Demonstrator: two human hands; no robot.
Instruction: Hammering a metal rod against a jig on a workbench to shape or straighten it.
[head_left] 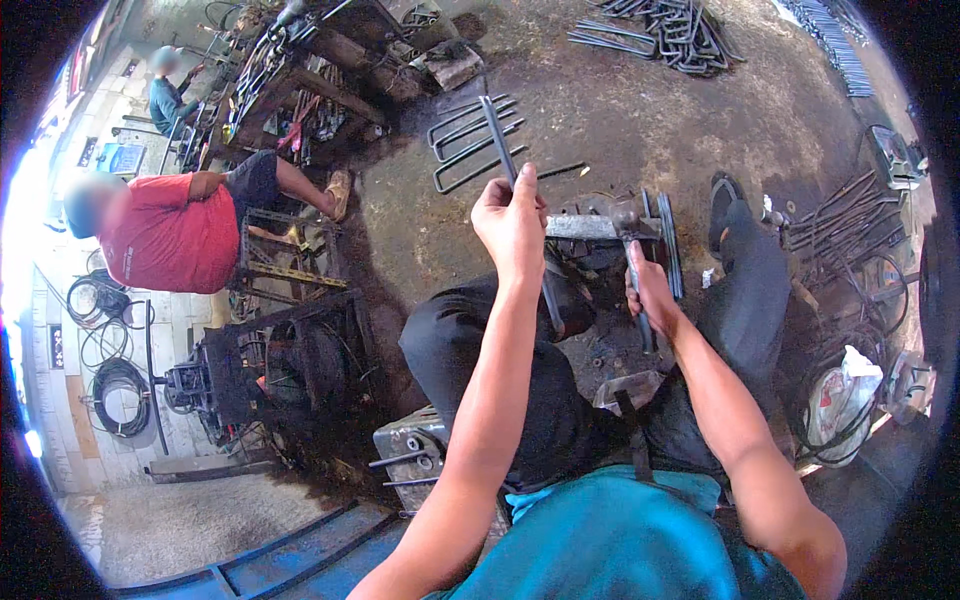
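Note:
My left hand point(512, 222) is closed around a long dark steel rod point(497, 135) that slants up and away from me over the dirt floor. My right hand point(648, 290) grips the handle of a hammer point(634, 258), whose head rests by a grey steel block point(590, 227) between my knees. A bent rod loop point(668, 240) lies against the block's right side. I sit with legs in dark trousers on either side of the block.
Bent U-shaped rods point(470, 135) lie on the floor ahead, more in a pile point(680, 35) farther off and at the right point(840, 225). A person in a red shirt point(170, 235) sits left by a metal frame point(285, 260); another person point(168, 95) stands behind.

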